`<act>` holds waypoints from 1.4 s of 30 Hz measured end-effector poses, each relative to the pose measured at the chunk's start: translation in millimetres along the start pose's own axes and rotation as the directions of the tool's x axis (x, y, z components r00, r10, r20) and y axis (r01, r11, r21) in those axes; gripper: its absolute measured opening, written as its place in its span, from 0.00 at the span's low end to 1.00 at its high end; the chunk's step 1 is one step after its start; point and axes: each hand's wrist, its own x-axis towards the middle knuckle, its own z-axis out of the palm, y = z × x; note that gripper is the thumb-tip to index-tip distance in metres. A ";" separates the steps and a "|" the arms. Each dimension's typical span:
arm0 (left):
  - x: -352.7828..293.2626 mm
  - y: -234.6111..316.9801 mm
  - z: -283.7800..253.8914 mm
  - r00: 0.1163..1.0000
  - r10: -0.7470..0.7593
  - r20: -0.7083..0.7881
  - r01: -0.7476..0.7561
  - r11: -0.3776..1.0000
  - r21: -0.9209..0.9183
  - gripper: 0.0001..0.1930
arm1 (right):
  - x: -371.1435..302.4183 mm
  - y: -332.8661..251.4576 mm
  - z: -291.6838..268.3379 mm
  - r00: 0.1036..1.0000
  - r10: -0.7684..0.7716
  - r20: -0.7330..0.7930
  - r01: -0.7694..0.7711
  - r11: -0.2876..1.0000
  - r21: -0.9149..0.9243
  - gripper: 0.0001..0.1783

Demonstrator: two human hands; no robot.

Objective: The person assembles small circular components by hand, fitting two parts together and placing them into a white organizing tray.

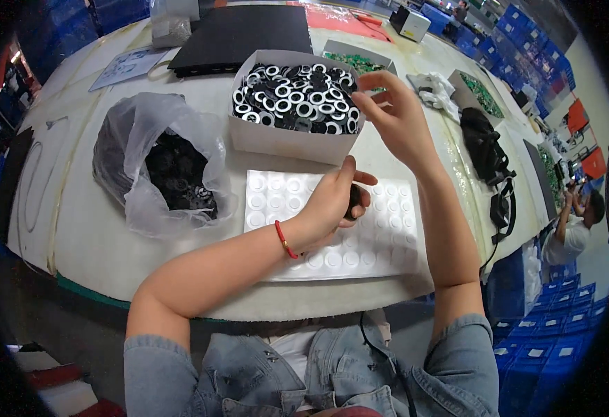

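Observation:
My left hand (329, 205), with a red cord at its wrist, is closed around a black round piece (354, 201), partly hidden by the fingers. It hovers over a white sheet (388, 240) with rows of round white discs. At the right rim of a white box (283, 142), my right hand (391, 115) has its thumb and fingers curved and apart; no piece shows between them. Many black discs with white rings (304, 109) fill the box. To the left stands a clear plastic bag (120, 149), its mouth spread around a heap of black round pieces (176, 170).
Behind the box lies a black flat panel (242, 38). Boxes of green circuit boards (482, 94) sit at the back and right. A black pouch with straps (485, 146) lies on the table's right side. Further right, another person (572, 233) works near blue crates (548, 326).

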 end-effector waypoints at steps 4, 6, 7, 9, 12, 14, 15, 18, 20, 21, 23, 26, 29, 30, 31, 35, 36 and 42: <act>-0.8 -0.5 3.7 0.999 0.014 -0.029 -0.014 1.000 -0.003 0.34 | -37.0 -19.1 -18.1 0.948 0.188 0.258 -0.216 0.973 0.082 0.09; -1.1 0.2 4.6 0.999 0.005 -0.049 -0.006 1.000 -0.003 0.34 | -49.7 -36.8 -27.1 0.874 0.203 0.441 -0.214 0.977 -0.026 0.09; -0.8 0.1 3.0 0.999 0.044 -0.014 -0.044 0.999 0.025 0.35 | -57.8 -36.1 -27.7 0.868 0.159 0.470 -0.149 0.987 -0.060 0.09; 1.7 -4.5 1.2 0.994 0.109 0.014 -0.110 0.990 0.084 0.35 | -69.2 -40.9 -27.8 0.847 0.195 0.495 -0.192 0.980 -0.059 0.11; 1.4 -6.2 1.9 0.992 0.118 0.033 -0.122 0.975 0.186 0.34 | -76.2 -40.6 -31.1 0.863 0.184 0.471 -0.175 0.983 -0.064 0.11; -4.9 -2.2 8.9 0.992 0.126 0.006 -0.125 0.976 0.176 0.32 | -78.2 -41.0 -34.3 0.862 0.192 0.469 -0.185 0.981 -0.062 0.10; -5.9 0.7 10.8 0.993 0.118 0.005 -0.116 0.970 0.214 0.30 | -81.8 -37.6 -34.9 0.895 0.151 0.420 -0.142 0.988 -0.052 0.10; -0.3 -2.6 9.6 0.994 0.100 0.031 -0.105 0.977 0.184 0.24 | -92.0 -31.3 -39.2 0.932 0.145 0.333 -0.137 0.989 -0.048 0.09; -3.2 0.2 11.9 0.987 0.122 0.102 -0.147 0.945 0.292 0.20 | -97.4 -25.9 -41.9 0.943 0.207 0.260 -0.204 0.978 -0.037 0.09; -2.9 -2.8 13.4 0.985 0.145 0.093 -0.166 0.942 0.292 0.16 | -100.8 -25.4 -43.4 0.943 0.211 0.257 -0.209 0.977 -0.038 0.09; -1.5 -4.8 9.7 0.975 0.178 0.132 -0.214 0.913 0.347 0.15 | -107.6 -25.4 -46.6 0.939 0.291 0.183 -0.290 0.956 -0.034 0.10; -1.3 -4.0 9.0 0.963 0.203 0.178 -0.258 0.882 0.394 0.14 | -116.2 -26.3 -53.0 0.943 0.294 0.158 -0.291 0.956 -0.042 0.10; -1.1 -2.8 9.5 0.962 0.193 0.193 -0.259 0.867 0.425 0.15 | -122.7 -22.9 -60.2 0.873 0.442 0.207 -0.474 0.869 0.143 0.08; -1.1 -2.4 9.4 0.960 0.190 0.204 -0.266 0.847 0.461 0.15 | -123.2 -22.5 -63.7 0.873 0.441 0.207 -0.473 0.869 0.144 0.08; -0.5 -2.4 9.7 0.960 0.192 0.204 -0.267 0.845 0.463 0.15 | -122.8 -22.4 -68.1 0.844 0.474 0.252 -0.523 0.832 0.186 0.08; -2.3 -0.4 7.8 0.967 0.152 0.203 -0.241 0.805 0.543 0.14 | -129.1 -20.0 -71.5 0.776 0.540 0.326 -0.618 0.755 0.218 0.09; -3.1 1.4 8.2 0.972 0.126 0.200 -0.222 0.783 0.581 0.13 | -133.4 -21.3 -73.9 0.759 0.572 0.311 -0.640 0.745 0.189 0.09; -1.7 -0.4 8.5 0.991 0.015 0.136 -0.072 0.904 0.421 0.12 | -161.3 -27.9 -90.6 0.745 0.401 0.533 -0.366 0.914 -0.175 0.07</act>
